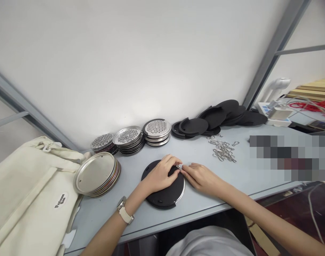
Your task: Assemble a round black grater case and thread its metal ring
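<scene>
A black round disc (164,193) with a metal rim lies flat on the grey table (231,185) in front of me. My left hand (161,175) rests on top of it, fingers curled, its fingertips pinching a small metal clip (179,166) at the disc's far right edge. My right hand (201,176) lies just right of the disc, with its fingertips pinched on the same clip. A watch with a pale strap sits on my left wrist.
Stacks of perforated metal discs (157,131) line the wall. A tilted stack of plain metal lids (97,174) leans at left beside cream cloth bags (31,192). Black discs (215,117) are piled at back right, with loose metal clips (223,151) before them.
</scene>
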Tool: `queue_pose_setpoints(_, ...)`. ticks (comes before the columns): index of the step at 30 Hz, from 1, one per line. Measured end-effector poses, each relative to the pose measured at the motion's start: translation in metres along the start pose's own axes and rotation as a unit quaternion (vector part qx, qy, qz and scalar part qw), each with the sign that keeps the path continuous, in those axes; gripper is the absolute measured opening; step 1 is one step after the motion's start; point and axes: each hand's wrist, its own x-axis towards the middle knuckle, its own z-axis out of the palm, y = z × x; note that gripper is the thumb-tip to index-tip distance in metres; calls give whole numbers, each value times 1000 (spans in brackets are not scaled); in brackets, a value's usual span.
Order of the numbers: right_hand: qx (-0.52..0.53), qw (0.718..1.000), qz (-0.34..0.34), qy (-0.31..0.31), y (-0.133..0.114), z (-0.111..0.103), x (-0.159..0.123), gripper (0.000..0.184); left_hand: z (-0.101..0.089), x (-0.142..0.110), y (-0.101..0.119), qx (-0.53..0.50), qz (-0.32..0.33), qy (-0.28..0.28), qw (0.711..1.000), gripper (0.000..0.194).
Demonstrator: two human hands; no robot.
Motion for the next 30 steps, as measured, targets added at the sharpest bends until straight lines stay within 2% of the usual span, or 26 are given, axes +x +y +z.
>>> queue_pose_setpoints(30,-8,1000,12,-9,1,1,1,35,-1,1,1,14,6,5,1000,17)
